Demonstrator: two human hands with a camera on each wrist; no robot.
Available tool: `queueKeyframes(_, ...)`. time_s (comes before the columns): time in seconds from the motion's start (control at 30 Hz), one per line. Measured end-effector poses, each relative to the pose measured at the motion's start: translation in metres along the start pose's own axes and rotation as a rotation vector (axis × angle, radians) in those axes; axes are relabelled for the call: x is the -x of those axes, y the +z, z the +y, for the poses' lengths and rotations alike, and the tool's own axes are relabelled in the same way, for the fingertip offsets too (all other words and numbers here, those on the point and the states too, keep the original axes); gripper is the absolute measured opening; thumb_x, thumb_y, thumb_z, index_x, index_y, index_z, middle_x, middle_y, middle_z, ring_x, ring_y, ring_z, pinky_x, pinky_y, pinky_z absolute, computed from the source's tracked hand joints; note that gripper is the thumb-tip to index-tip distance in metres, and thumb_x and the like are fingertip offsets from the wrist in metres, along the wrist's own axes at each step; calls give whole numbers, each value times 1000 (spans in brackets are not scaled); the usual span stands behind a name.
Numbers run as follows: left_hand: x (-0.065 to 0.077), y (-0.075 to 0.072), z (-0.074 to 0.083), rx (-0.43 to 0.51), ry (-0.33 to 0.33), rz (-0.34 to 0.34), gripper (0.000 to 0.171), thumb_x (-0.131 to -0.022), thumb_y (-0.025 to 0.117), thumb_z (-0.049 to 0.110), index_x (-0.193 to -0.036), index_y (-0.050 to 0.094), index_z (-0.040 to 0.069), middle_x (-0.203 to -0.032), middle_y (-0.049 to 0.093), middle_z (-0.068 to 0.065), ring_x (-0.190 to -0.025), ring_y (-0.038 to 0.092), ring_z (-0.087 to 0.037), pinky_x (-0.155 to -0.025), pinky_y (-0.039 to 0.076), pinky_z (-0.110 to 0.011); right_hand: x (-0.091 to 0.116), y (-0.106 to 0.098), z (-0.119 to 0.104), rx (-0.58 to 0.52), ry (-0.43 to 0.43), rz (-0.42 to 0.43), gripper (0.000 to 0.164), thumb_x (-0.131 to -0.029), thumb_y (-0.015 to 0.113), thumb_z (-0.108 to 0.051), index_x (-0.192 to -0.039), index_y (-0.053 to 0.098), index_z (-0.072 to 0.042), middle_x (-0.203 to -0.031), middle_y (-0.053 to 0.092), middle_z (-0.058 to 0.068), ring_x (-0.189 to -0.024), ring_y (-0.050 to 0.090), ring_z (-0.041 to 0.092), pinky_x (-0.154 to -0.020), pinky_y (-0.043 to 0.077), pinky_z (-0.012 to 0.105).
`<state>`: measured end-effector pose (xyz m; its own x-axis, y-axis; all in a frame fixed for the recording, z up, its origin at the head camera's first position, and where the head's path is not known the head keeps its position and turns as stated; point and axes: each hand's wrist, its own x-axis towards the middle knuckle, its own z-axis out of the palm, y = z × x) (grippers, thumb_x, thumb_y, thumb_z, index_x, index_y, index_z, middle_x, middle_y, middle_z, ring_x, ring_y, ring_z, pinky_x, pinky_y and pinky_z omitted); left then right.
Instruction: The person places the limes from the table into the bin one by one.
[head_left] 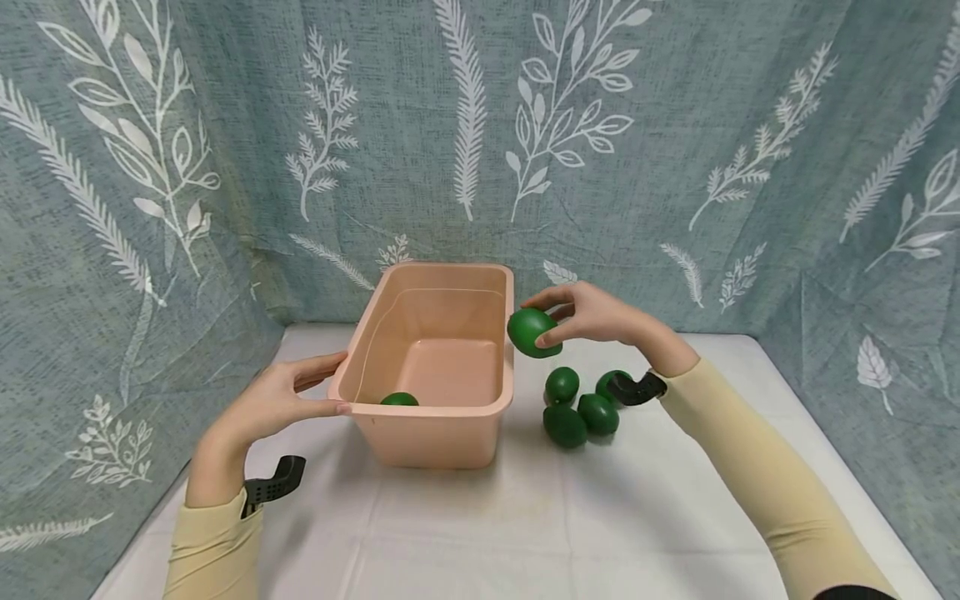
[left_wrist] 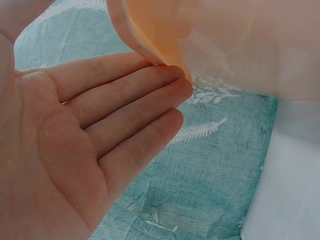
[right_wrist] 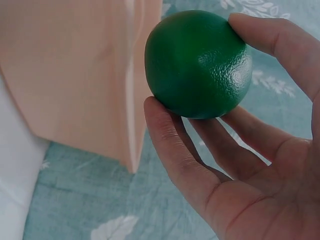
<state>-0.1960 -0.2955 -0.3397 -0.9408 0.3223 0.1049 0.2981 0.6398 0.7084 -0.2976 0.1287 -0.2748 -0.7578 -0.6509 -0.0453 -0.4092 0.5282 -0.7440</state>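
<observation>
Lime (head_left: 528, 329) in your right hand (head_left: 600, 315) is deep green and rounded, with finely pitted skin and a bright sheen on one side in the right wrist view. It is just right of centre in the head view, raised beside the right rim of the bin (head_left: 435, 440). Your right thumb and fingertips are clamped on it – thumb on one side, fingers on the other – with the palm clear of it. Your right forearm slants up from the lower right of the frame in a pale yellow sleeve (head_left: 757, 467).

Your left hand (head_left: 273, 398), at left of the frame, has its fingers straight and side by side, tips touching the bin near its front left corner; the thumb lies apart from them, toward the near rim.

The bin is smooth, peach and box-shaped, with rounded corners and a raised lip. A second lime (head_left: 400, 399) lies inside at the near end – partly hidden by the near wall. Four more limes (head_left: 564, 426) cluster on the creased white cloth (head_left: 450, 533), right of the bin. Behind, a blue-green curtain (head_left: 405, 125) of woven-looking fabric carries white leaf prints.
</observation>
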Motion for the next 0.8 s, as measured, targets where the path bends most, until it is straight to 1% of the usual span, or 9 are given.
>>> queueKeyframes(0.13, 0, 0, 0, 2, -6, 2, 74, -80, 76, 38, -143, 45, 12, -144, 46, -9, -134, 39, -39, -106, 37, -55, -10, 0, -9, -3, -2, -2, 58, -79, 76, -24, -134, 55, -17, -130, 58, 4, -118, 57, 25, -92, 53, 39)
queueKeyframes(0.27, 1, 0, 0, 5, -12, 5, 74, -80, 76, 38, -143, 45, 13, -144, 46, -8, -134, 39, -39, -106, 37, -55, -20, 1, -18, 7, -17, -20, 60, -80, 76, -26, -135, 54, -16, -131, 57, 2, -119, 57, 23, -93, 53, 39)
queueKeyframes(0.5, 1, 0, 1, 6, -12, 1, 74, -80, 76, 38, -143, 45, 12, -145, 46, -9, -134, 39, -40, -106, 37, -56, -41, 5, -32, 51, -29, -43, 59, -81, 75, -29, -135, 55, -19, -133, 57, 0, -121, 55, 23, -88, 55, 34)
queueKeyframes(0.63, 1, 0, 1, 7, -11, -1, 74, -80, 76, 37, -143, 45, 12, -145, 46, -9, -134, 39, -40, -106, 37, -57, -52, 10, -40, 17, -30, -64, 59, -81, 74, -27, -135, 54, -20, -133, 57, 0, -121, 55, 21, -86, 55, 34)
queueKeyframes(0.8, 1, 0, 1, 9, -14, 0, 75, -80, 76, 37, -143, 45, 13, -145, 46, -9, -134, 38, -40, -106, 37, -57, -65, 16, -47, -26, -30, -91, 57, -81, 75, -27, -134, 55, -22, -130, 58, -2, -120, 55, 17, -88, 55, 31)
